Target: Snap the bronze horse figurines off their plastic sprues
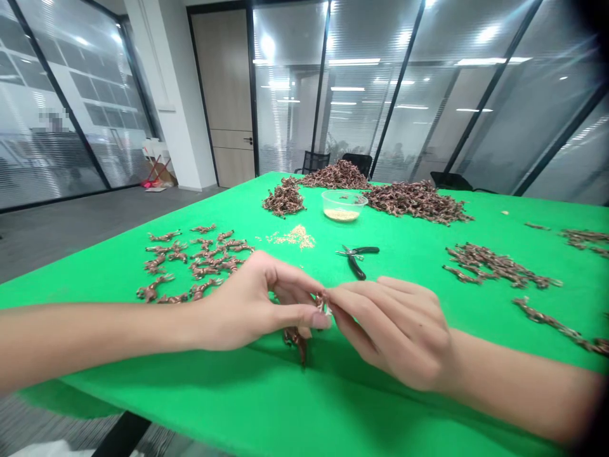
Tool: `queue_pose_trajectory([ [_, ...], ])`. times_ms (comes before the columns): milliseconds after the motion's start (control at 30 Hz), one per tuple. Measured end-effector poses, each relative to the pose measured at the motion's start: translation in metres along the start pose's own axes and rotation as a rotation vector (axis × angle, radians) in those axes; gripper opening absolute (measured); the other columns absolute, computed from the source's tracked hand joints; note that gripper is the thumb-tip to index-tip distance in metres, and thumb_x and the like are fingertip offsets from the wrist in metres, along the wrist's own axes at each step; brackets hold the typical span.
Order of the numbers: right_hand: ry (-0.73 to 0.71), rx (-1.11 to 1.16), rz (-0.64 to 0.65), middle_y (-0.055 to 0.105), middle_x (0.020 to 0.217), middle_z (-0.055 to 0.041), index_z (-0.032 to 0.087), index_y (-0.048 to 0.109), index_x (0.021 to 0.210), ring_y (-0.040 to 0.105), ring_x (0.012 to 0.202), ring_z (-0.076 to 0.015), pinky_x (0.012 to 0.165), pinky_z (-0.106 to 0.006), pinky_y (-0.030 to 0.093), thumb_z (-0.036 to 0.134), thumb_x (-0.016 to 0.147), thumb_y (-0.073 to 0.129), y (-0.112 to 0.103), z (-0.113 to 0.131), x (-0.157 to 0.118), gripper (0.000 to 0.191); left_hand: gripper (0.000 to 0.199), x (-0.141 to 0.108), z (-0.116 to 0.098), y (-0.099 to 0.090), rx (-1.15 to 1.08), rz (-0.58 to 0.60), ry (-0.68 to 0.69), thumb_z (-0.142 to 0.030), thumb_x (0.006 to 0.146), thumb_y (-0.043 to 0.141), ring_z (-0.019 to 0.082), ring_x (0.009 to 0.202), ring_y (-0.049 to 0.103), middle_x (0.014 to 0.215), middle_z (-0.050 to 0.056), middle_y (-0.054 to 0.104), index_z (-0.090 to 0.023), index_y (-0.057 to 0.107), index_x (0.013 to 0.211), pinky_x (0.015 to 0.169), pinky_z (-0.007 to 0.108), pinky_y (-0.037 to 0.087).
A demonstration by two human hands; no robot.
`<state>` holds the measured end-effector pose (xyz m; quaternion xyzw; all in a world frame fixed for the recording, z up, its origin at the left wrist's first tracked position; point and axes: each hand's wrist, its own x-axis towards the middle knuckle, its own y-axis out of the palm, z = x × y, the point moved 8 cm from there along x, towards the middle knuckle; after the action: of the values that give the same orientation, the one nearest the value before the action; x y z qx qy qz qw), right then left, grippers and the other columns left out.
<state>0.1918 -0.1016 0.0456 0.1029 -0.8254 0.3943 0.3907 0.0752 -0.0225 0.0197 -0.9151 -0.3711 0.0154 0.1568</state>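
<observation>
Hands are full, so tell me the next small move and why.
Probably steady the dangling lower end of the brown twisted piece on the green table: the left hand and right hand seem to pinch only its top, so it hangs free.

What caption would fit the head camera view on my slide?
The left hand and right hand pinch a small copper-brown piece above a green-covered table, beside pliers.

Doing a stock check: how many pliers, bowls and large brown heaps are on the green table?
Pliers: 1
Clear bowl: 1
Large brown heaps: 3
Total: 5
</observation>
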Motion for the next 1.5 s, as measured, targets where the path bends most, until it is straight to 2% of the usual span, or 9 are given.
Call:
queue_pose_trajectory([
  [167, -0.132, -0.103, -0.029, 0.074, 0.082, -0.0089, 0.012, 0.067, 0.107, 0.065, 0.067, -0.0176, 0.051, -0.033, 0.040, 0.015, 0.095, 0.051, -0.006, 0.007, 0.002, 0.020, 0.022, 0.000, 0.010, 0.008, -0.212, 0.067, -0.131, -0.027, 0.081, 0.081, 0.016, 0.065, 0.072, 0.076, 0.003, 0.074, -0.012, 0.077, 0.097, 0.065, 0.026, 0.061],
  [300, -0.225, -0.164, -0.028, 0.075, 0.086, -0.0108, 0.012, 0.069, 0.104, 0.066, 0.067, -0.0187, 0.049, -0.034, 0.040, 0.018, 0.096, 0.050, -0.008, 0.011, 0.002, 0.021, 0.025, 0.001, 0.015, 0.011, -0.199, 0.117, -0.171, -0.033, 0.082, 0.081, 0.015, 0.066, 0.074, 0.080, 0.005, 0.076, -0.013, 0.076, 0.095, 0.059, 0.018, 0.054],
  [433, -0.316, -0.263, 0.008, 0.075, 0.084, -0.0105, 0.012, 0.072, 0.102, 0.067, 0.068, -0.0186, 0.049, -0.034, 0.042, 0.022, 0.097, 0.055, -0.004, 0.015, -0.004, 0.020, 0.023, 0.002, 0.015, 0.012, -0.210, 0.146, -0.162, -0.034, 0.086, 0.077, 0.013, 0.065, 0.074, 0.084, 0.005, 0.077, -0.014, 0.075, 0.097, 0.055, 0.016, 0.049],
  [667, -0.246, -0.185, 0.059, 0.075, 0.090, -0.0099, 0.015, 0.069, 0.114, 0.068, 0.074, -0.0195, 0.052, -0.033, 0.043, 0.025, 0.097, 0.057, 0.001, 0.009, -0.007, 0.023, 0.031, 0.004, 0.016, 0.012, -0.229, 0.122, -0.171, -0.040, 0.084, 0.078, 0.014, 0.065, 0.074, 0.084, 0.006, 0.076, -0.013, 0.074, 0.098, 0.054, 0.016, 0.049],
  [833, -0.289, -0.222, 0.044, 0.072, 0.078, -0.0082, 0.013, 0.069, 0.106, 0.065, 0.069, -0.0189, 0.049, -0.034, 0.041, 0.018, 0.098, 0.051, 0.001, 0.013, 0.000, 0.020, 0.032, 0.004, 0.018, 0.010, -0.217, 0.091, -0.176, -0.040, 0.081, 0.081, 0.015, 0.068, 0.074, 0.087, 0.006, 0.077, -0.014, 0.074, 0.099, 0.054, 0.016, 0.050],
  [967, -0.300, -0.205, 0.062, 0.070, 0.077, -0.0086, 0.012, 0.069, 0.100, 0.064, 0.067, -0.0180, 0.051, -0.033, 0.042, 0.016, 0.098, 0.049, 0.003, 0.014, 0.002, 0.020, 0.029, 0.004, 0.020, 0.010, -0.219, 0.084, -0.173, -0.037, 0.083, 0.080, 0.013, 0.065, 0.074, 0.085, 0.005, 0.076, -0.014, 0.075, 0.100, 0.054, 0.015, 0.049],
  [1100, -0.315, -0.174, 0.089, 0.070, 0.077, -0.0112, 0.007, 0.070, 0.099, 0.062, 0.066, -0.0189, 0.051, -0.035, 0.042, 0.016, 0.099, 0.049, 0.005, 0.015, 0.001, 0.024, 0.025, 0.003, 0.017, 0.011, -0.200, 0.097, -0.164, -0.032, 0.086, 0.078, 0.013, 0.064, 0.073, 0.082, 0.004, 0.075, -0.014, 0.075, 0.103, 0.056, 0.016, 0.050],
  [1267, -0.266, -0.136, 0.079, 0.069, 0.075, -0.0118, 0.004, 0.069, 0.098, 0.062, 0.063, -0.0183, 0.051, -0.035, 0.040, 0.015, 0.100, 0.044, 0.003, 0.011, 0.003, 0.027, 0.025, 0.002, 0.013, 0.015, -0.207, 0.145, -0.175, -0.028, 0.081, 0.081, 0.013, 0.063, 0.071, 0.074, 0.002, 0.072, -0.013, 0.076, 0.100, 0.059, 0.019, 0.053],
  [1500, -0.272, -0.078, 0.069, 0.069, 0.077, -0.0108, 0.006, 0.066, 0.106, 0.064, 0.069, -0.0198, 0.054, -0.034, 0.041, 0.016, 0.101, 0.042, 0.001, 0.012, 0.000, 0.027, 0.026, 0.003, 0.014, 0.017, -0.196, 0.182, -0.182, -0.035, 0.083, 0.080, 0.012, 0.063, 0.071, 0.077, 0.003, 0.074, -0.013, 0.075, 0.094, 0.059, 0.017, 0.054],
])
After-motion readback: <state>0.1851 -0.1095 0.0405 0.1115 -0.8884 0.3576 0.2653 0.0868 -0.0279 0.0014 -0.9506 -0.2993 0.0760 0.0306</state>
